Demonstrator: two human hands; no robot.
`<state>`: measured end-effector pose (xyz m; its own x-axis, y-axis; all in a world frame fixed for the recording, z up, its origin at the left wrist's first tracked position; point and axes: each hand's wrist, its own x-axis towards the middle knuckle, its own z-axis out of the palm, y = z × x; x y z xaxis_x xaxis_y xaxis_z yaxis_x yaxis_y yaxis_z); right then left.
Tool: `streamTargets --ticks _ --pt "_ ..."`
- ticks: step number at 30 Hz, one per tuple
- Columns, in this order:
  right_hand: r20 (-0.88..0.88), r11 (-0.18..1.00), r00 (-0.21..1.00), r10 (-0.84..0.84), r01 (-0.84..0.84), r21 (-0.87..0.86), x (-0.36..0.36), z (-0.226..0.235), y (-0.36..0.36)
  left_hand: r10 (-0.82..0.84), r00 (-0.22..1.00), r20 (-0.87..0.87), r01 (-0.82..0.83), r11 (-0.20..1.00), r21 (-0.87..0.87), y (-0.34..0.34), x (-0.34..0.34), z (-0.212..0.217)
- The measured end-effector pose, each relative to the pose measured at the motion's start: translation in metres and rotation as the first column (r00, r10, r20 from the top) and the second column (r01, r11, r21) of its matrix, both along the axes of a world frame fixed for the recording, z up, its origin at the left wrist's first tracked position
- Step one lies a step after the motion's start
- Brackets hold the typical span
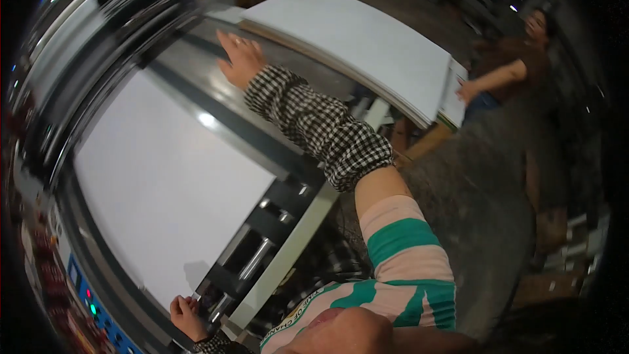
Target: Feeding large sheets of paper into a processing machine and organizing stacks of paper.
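Here's the left hand [185,318], fingers curled in at the near corner of the big white sheet [170,183]; whether they pinch its edge, I cannot tell. And the right hand [244,60]! Nothing in it, thumb and forefinger spread apart, out over the metal bed [246,132] of the machine, well beyond the sheet's far right edge. The sheet itself lies flat across the machine, its far end up near the rollers [65,101]. A checked sleeve [321,124] covers the right forearm. Down at lower left, a blue control panel [101,321] shows red and green lights. Over on the right, a stack of white sheets [354,39], and at its near end a co-worker [501,65] stretches an arm toward it.
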<state>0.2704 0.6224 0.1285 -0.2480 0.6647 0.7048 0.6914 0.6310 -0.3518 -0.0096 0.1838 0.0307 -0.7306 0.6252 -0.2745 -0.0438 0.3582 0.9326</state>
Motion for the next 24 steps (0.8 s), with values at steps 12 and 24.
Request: streamTargets --ticks 12,24 --pt "0.613 0.319 0.454 -0.646 0.891 -0.323 0.352 -0.117 -0.079 -0.512 0.856 -0.074 0.512 0.859 -0.023 0.109 0.117 -0.008" --pt "0.209 0.830 0.927 -0.311 0.372 -0.415 0.172 -0.240 -0.131 -0.913 0.183 0.363 0.938 0.273 0.212 0.152 0.320 -0.006"
